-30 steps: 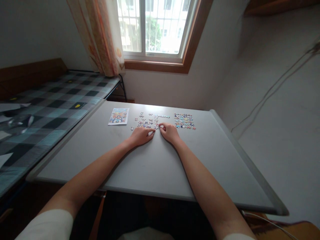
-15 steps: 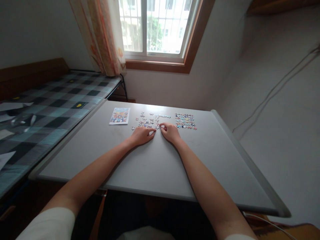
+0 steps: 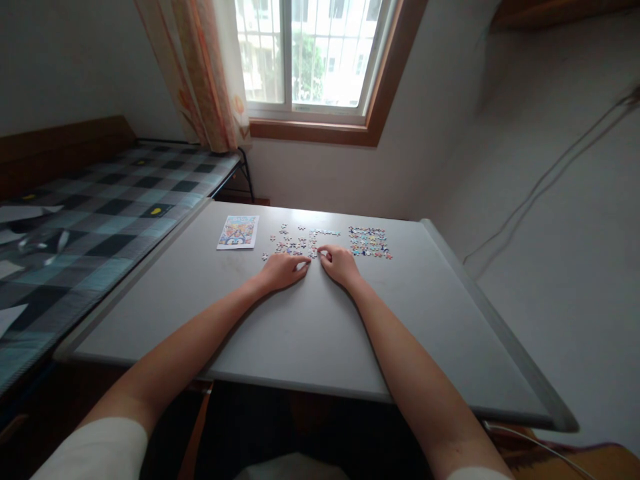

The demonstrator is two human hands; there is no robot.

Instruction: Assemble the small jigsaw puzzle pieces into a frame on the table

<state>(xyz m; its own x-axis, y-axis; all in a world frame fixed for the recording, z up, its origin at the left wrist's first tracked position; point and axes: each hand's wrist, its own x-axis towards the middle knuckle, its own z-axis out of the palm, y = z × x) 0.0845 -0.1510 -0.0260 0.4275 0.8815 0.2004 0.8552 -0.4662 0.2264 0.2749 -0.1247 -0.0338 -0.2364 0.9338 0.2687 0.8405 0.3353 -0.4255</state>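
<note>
Both my hands rest on a grey table (image 3: 310, 327) at the near edge of a jigsaw puzzle. My left hand (image 3: 283, 271) lies with its fingers curled, tips at a small piece by the loose puzzle pieces (image 3: 291, 244). My right hand (image 3: 339, 264) pinches at a piece where a short joined strip (image 3: 320, 235) of puzzle starts. The two hands' fingertips nearly meet. A heap of colourful pieces (image 3: 369, 242) lies just right of my right hand. A printed picture card (image 3: 238, 232) lies flat to the left of the pieces.
A bed with a teal and black checked cover (image 3: 95, 220) runs along the table's left side. A window (image 3: 310, 60) with an orange curtain (image 3: 200, 73) is behind the table. A white wall with a cable (image 3: 545, 180) stands at the right.
Nothing has visibly changed except a slight shift of the camera; both hands stay at the same pieces.
</note>
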